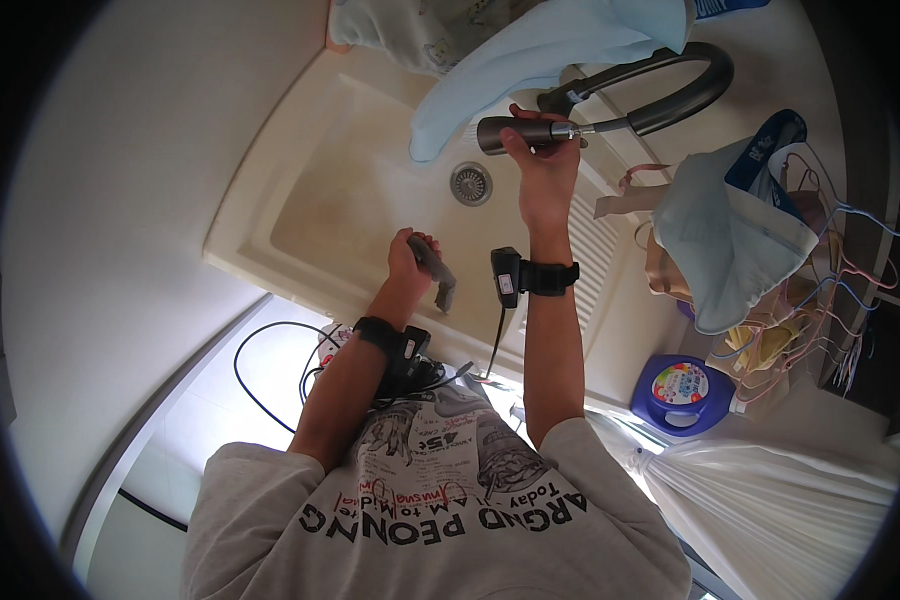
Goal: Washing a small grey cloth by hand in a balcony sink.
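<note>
My right hand (pixel 544 161) is wrapped around the dark pull-out spray head (pixel 516 136) of a faucet, above the sink. Fine white streaks, which look like water, leave its nozzle towards the left. In my left hand (pixel 407 266) is a wet-looking grey cloth (pixel 441 279), bunched in the fingers with one end hanging down. This hand is over the near part of the cream-coloured laundry sink (pixel 330 180). A round metal drain strainer (pixel 471 184) lies in the basin floor, beyond my left hand. The faucet's curved neck (pixel 720 82) and hose reach in from the right.
A light blue cloth (pixel 487 82) hangs over the sink's far side, near the spray head. Right of the ribbed washboard (pixel 592 255) hang a pale garment (pixel 727 240) and several wire hangers (pixel 832 300). A purple detergent bottle (pixel 679 395) and a white curtain (pixel 742 487) are nearer me.
</note>
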A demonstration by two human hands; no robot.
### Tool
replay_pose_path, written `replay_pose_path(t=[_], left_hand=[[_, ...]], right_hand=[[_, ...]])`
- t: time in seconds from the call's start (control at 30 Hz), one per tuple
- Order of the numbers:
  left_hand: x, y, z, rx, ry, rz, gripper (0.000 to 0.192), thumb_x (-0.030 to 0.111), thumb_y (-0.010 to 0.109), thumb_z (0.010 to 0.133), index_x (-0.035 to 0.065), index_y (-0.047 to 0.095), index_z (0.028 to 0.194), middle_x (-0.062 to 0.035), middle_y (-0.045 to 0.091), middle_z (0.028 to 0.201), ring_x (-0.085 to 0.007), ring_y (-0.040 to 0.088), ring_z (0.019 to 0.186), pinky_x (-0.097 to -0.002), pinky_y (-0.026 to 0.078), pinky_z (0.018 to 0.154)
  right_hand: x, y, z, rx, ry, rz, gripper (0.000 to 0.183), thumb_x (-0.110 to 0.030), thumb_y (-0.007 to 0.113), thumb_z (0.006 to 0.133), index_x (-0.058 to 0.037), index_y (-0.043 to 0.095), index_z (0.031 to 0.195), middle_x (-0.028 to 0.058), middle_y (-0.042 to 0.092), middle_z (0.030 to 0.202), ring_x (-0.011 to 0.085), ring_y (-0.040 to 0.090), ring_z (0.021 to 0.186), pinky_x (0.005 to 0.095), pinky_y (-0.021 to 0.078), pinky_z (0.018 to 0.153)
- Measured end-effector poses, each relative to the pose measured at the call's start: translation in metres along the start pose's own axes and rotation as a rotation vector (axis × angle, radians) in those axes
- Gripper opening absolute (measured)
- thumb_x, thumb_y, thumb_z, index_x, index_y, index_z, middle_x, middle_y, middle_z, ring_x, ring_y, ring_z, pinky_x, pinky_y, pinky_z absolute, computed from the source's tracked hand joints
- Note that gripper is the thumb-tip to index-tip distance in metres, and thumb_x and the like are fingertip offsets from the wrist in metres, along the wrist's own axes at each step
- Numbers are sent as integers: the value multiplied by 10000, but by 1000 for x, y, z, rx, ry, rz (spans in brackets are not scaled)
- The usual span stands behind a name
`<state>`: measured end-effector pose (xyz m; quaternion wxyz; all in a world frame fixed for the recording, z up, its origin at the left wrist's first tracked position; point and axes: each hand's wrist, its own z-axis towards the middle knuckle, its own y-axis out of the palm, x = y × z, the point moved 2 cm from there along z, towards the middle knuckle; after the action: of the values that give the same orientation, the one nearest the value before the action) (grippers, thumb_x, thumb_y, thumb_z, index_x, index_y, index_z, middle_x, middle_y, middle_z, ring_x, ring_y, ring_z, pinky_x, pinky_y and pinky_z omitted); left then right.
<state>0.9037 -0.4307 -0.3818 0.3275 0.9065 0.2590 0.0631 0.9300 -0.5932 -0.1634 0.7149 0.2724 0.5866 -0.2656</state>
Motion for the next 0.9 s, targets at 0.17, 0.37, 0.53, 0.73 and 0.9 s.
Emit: replay_pose_path(t=[0.17,0.37,0.53,0.73,0.9], left_hand=[[-6,1,-1,-32,-14,-13,201,234,490,892,67,491,779,-95,534,731,-262,544,695,-405,463,668],[-11,6,-5,-3,-26,0,198,235,488,896,73,489,784,-89,533,736,-259,545,699,-403,463,667],[-14,9,-7,2,-26,2,208,243,495,908,89,489,768,-75,541,715,-242,549,660,-372,465,630],[-20,10,-4,-25,-58,4,202,240,495,902,76,494,786,-96,541,720,-255,554,680,-390,467,654],[-32,15,-5,-49,-74,43,196,237,499,903,76,499,790,-97,544,721,-254,560,682,-387,473,654]], right_hand=[[-5,8,-3,-18,17,20,427,75,711,769,-26,445,1087,162,615,1162,196,611,1031,316,504,906],[-2,9,-6,-47,41,96,415,89,703,766,-18,449,1077,156,613,1139,210,604,1070,324,491,928],[-4,11,-10,-94,105,132,420,104,698,760,-15,444,1072,134,599,1106,235,598,1105,340,491,936],[-1,8,-12,-85,103,50,431,73,718,756,-34,442,1069,118,620,1058,201,612,1029,322,499,890],[-1,-4,-12,-88,119,-176,460,17,755,734,-37,438,1062,104,636,1011,167,615,906,300,514,796]])
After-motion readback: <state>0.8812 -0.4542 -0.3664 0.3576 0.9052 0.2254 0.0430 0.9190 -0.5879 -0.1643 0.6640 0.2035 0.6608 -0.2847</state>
